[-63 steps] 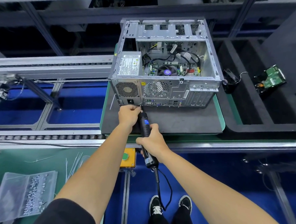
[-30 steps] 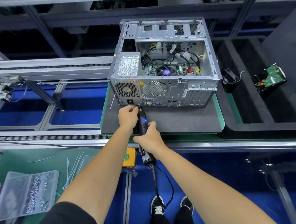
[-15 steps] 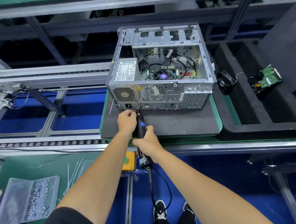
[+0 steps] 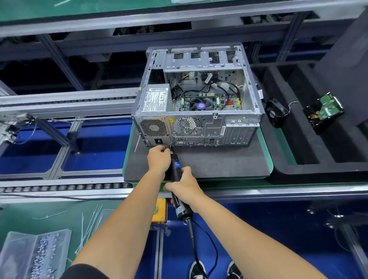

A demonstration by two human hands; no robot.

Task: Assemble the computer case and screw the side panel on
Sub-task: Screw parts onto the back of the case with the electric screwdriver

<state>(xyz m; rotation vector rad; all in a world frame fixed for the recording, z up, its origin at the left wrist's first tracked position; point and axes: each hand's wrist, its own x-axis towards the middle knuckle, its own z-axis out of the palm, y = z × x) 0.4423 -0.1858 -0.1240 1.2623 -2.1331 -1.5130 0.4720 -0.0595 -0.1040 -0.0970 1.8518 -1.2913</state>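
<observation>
Open grey sheet-metal computer case (image 4: pixel 198 110) lies on its side on the dark foam mat (image 4: pixel 216 162), rear panel facing me, side panel not yet on. I judge it heavy and rigid, with thin stamped edges likely sharp; best held by the frame rails, never by the exposed green motherboard (image 4: pixel 204 102) or its loose cables.

My right hand (image 4: pixel 183 187) is wrapped tight around the black corded electric screwdriver (image 4: pixel 175 171), bit tip at the lower rear edge below the power supply grille (image 4: pixel 154 127). My left hand (image 4: pixel 159 158) is curled at the tip, fingertips pinching there; a screw, I guess, too small to see.

Around: black foam tray (image 4: pixel 326 168) on the right holding a small black fan (image 4: pixel 276 112) and a green-boarded hard drive (image 4: pixel 324 111); clear plastic bag of screws (image 4: pixel 32 257) near left; yellow button box (image 4: pixel 159 210) below the conveyor rail. The cord could snag.
</observation>
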